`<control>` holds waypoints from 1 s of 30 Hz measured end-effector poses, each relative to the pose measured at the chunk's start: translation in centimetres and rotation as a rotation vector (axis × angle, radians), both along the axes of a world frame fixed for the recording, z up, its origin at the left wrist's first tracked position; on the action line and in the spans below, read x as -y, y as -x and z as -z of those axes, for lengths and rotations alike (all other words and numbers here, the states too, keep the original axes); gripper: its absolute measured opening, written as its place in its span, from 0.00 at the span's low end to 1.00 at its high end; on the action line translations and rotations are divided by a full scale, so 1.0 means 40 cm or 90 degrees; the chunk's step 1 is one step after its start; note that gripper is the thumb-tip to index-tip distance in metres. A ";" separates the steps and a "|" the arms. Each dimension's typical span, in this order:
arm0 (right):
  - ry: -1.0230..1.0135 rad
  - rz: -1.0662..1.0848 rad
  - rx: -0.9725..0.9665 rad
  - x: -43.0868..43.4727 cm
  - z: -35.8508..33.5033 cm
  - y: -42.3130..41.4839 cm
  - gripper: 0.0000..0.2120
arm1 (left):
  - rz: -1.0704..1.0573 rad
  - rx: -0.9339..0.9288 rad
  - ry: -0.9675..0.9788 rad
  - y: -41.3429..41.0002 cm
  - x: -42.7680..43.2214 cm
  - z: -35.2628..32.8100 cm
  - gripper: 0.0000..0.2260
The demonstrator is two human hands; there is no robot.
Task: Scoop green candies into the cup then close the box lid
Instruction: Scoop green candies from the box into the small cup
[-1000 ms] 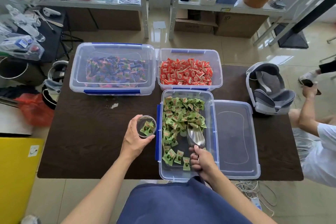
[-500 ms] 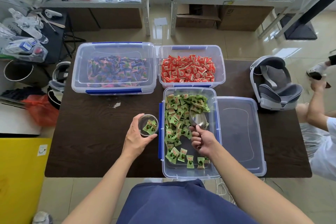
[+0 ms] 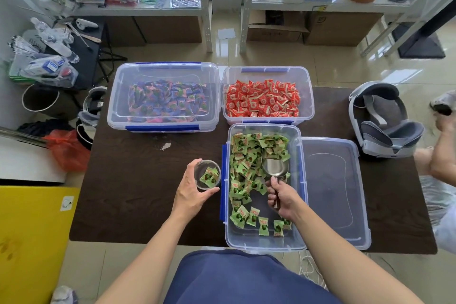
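Observation:
An open clear box (image 3: pixel 301 239) with blue latches holds several green candies (image 3: pixel 249 153). Its clear lid (image 3: pixel 332 190) lies flat on the table to the right of it. My right hand (image 3: pixel 283 198) grips the handle of a metal scoop (image 3: pixel 275 167) inside the box; the scoop's bowl points away from me into the candy pile and looks empty. My left hand (image 3: pixel 191 192) holds a small clear cup (image 3: pixel 207 175) standing on the table just left of the box. A few green candies lie in the cup.
Behind, a lidded box of purple candies (image 3: pixel 164 99) and an open box of red candies (image 3: pixel 264 101) stand on the dark table (image 3: pixel 138 180). A grey headset (image 3: pixel 385 121) lies at the right. Another person's arm (image 3: pixel 441 160) is at the right edge.
My right hand has pushed the scoop forward from the near part of the box into the candy pile. My left hand and the cup have stayed put.

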State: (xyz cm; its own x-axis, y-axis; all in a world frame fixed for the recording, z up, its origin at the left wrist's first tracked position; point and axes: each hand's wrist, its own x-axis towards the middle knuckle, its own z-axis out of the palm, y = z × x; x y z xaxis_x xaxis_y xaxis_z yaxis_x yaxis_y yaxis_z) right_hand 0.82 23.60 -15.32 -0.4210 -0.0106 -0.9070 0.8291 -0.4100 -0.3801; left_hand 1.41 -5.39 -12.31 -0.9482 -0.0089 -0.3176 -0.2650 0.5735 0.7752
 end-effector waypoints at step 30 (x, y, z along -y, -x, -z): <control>-0.195 -0.575 -0.259 0.040 -0.346 -0.065 0.11 | -0.016 -0.093 -0.007 0.054 -0.052 -0.044 0.41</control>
